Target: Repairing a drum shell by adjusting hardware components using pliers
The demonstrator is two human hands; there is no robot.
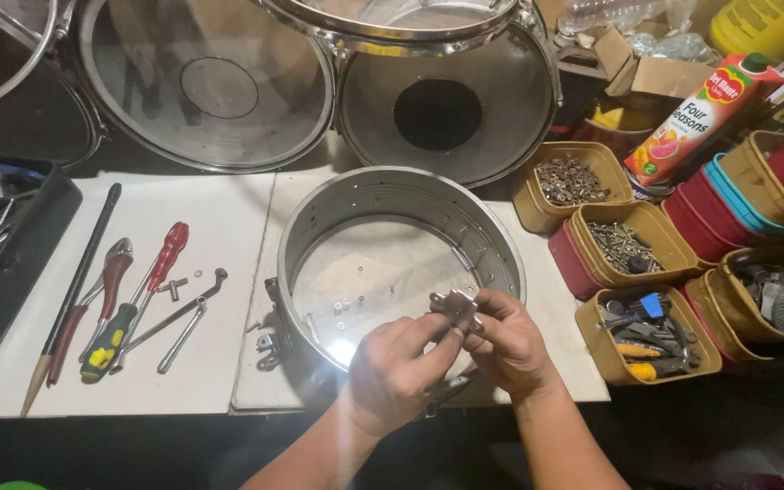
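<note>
Head view: a small metal lug is pinched between the fingertips of the left hand and the right hand, both curled around it above the near rim of a bare metal drum shell. The shell is seen lying open side up at the middle of the white tabletop, with loose screws scattered inside. Screwdrivers, pliers and a wrench are laid out toward the left edge. Tubs of hardware are ranged along the right edge.
</note>
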